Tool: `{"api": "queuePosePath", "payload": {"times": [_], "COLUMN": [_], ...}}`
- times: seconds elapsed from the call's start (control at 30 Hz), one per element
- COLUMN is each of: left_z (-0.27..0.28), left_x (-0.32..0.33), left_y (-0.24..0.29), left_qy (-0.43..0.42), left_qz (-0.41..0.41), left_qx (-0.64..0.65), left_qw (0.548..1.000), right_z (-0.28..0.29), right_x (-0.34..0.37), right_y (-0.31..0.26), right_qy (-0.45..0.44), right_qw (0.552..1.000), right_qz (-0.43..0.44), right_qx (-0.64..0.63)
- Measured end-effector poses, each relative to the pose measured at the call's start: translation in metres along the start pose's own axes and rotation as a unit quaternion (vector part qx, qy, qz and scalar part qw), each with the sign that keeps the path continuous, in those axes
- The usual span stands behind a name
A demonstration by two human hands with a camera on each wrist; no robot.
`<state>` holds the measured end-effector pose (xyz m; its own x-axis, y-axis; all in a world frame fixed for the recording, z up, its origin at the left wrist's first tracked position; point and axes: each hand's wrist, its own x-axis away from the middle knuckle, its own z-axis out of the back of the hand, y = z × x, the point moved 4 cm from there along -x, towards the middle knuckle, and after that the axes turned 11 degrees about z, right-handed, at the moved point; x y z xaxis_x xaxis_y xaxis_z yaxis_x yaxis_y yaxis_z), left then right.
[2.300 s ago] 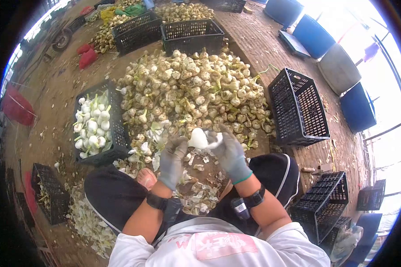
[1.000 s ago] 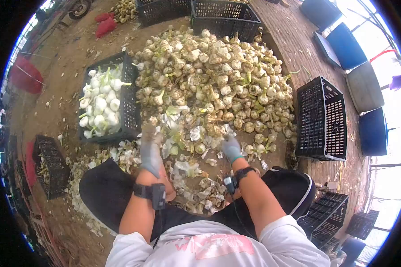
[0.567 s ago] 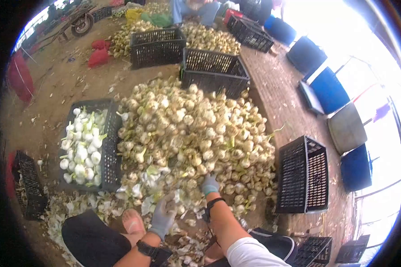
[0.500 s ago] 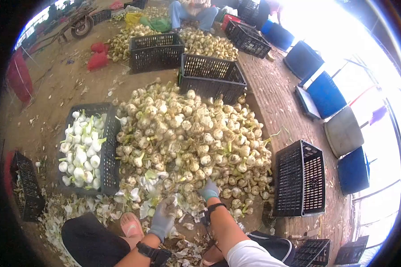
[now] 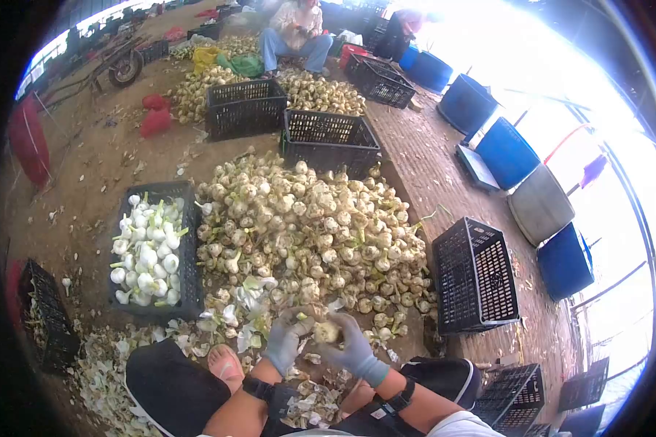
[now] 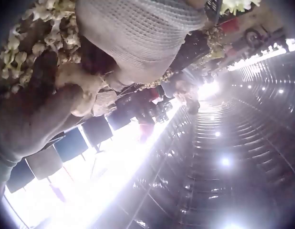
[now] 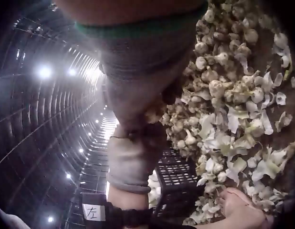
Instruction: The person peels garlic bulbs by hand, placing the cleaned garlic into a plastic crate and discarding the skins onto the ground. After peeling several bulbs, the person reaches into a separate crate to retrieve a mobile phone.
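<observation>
In the head view, a dirty, unpeeled garlic bulb (image 5: 326,333) is between my two gloved hands. My right hand (image 5: 353,346) grips it from the right, its thumb and fingers round the bulb. My left hand (image 5: 286,336) meets it from the left with curled fingers at the stem side. The left wrist view has the bulb (image 6: 83,98) close up, with the left glove (image 6: 138,38) right at its stem end. Right behind the hands spreads a big heap of unpeeled garlic (image 5: 306,226). To the left, a black crate (image 5: 189,255) holds white, peeled garlic bulbs (image 5: 147,255).
Loose garlic skins (image 5: 251,298) litter the ground before my feet. A black crate (image 5: 476,277) stands on the right, with another black crate (image 5: 332,149) behind the heap. Blue tubs (image 5: 506,153) line the right side. Another person (image 5: 295,36) sits at the back.
The peeled bulb held at first left my hands. My right hand reached into the heap and came back with an unpeeled bulb. Both hands are together again, and the head view has tilted up.
</observation>
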<state>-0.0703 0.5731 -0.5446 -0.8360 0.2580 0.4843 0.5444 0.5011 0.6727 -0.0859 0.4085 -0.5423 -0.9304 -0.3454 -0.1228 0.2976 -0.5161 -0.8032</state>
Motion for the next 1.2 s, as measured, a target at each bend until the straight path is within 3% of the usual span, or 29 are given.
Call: {"api": "queuePosePath", "payload": {"times": [0.03,0.1,0.17,0.2,0.23,0.3,0.43,0.5,0.53,0.6,0.7,0.83,0.9,0.97,1.0,1.1,1.17,1.2], "left_z": [-0.011,-0.020,-0.026,-0.026,-0.026,-0.025,-0.026,-0.038,-0.044,-0.048,-0.047,-0.048,-0.046,-0.046,-0.046,-0.047,-0.047,-0.033], "left_x": [0.009,0.019,0.020,0.017,0.020,0.027,0.032,0.045,0.049,0.056,0.057,0.056,0.053,0.053,0.051,0.050,0.054,0.039], "left_y": [0.004,0.000,-0.017,-0.030,-0.031,-0.033,-0.018,-0.002,0.003,0.009,0.007,0.003,-0.001,0.001,0.000,-0.001,0.003,-0.010], "left_qy": [-0.040,-0.029,-0.050,-0.058,-0.060,-0.050,-0.067,-0.170,-0.171,-0.087,-0.077,-0.118,-0.129,-0.066,-0.067,-0.053,0.031,0.079], "left_qz": [0.037,0.069,0.084,0.061,0.058,0.057,0.053,0.026,0.027,-0.035,-0.036,-0.033,-0.046,-0.134,-0.134,-0.183,-0.261,-0.276], "left_qx": [0.077,0.097,0.116,0.125,0.121,0.066,0.061,0.008,0.004,-0.049,-0.080,-0.058,-0.090,-0.234,-0.234,-0.297,-0.319,-0.311], "left_qw": [0.996,0.992,0.988,0.989,0.989,0.995,0.994,0.985,0.985,0.994,0.993,0.991,0.986,0.961,0.961,0.936,0.911,0.906], "right_z": [0.005,0.007,0.011,0.030,0.031,0.030,0.030,0.026,0.027,0.029,0.029,0.034,0.035,0.041,0.042,0.045,0.046,0.040], "right_x": [0.006,0.016,0.028,0.025,0.027,0.032,0.031,0.031,0.031,0.036,0.037,0.039,0.038,0.039,0.040,0.043,0.038,0.038], "right_y": [0.000,-0.003,-0.003,-0.043,-0.043,-0.049,-0.042,-0.034,-0.039,-0.054,-0.052,-0.050,-0.051,-0.058,-0.058,-0.051,-0.053,-0.043], "right_qy": [0.053,0.049,0.116,0.118,0.122,0.138,0.137,0.151,0.154,0.163,0.160,0.167,0.171,0.191,0.190,0.198,0.155,0.142], "right_qw": [0.995,0.995,0.988,0.990,0.989,0.965,0.967,0.955,0.954,0.925,0.939,0.931,0.936,0.938,0.938,0.959,0.966,0.976], "right_qz": [0.001,0.009,0.039,0.048,0.051,0.164,0.175,0.224,0.223,0.272,0.239,0.257,0.244,0.237,0.237,0.173,0.199,0.135], "right_qx": [-0.080,-0.081,-0.098,0.065,0.064,0.152,0.126,0.126,0.125,0.210,0.189,0.201,0.190,0.164,0.164,0.101,0.063,-0.099]}}
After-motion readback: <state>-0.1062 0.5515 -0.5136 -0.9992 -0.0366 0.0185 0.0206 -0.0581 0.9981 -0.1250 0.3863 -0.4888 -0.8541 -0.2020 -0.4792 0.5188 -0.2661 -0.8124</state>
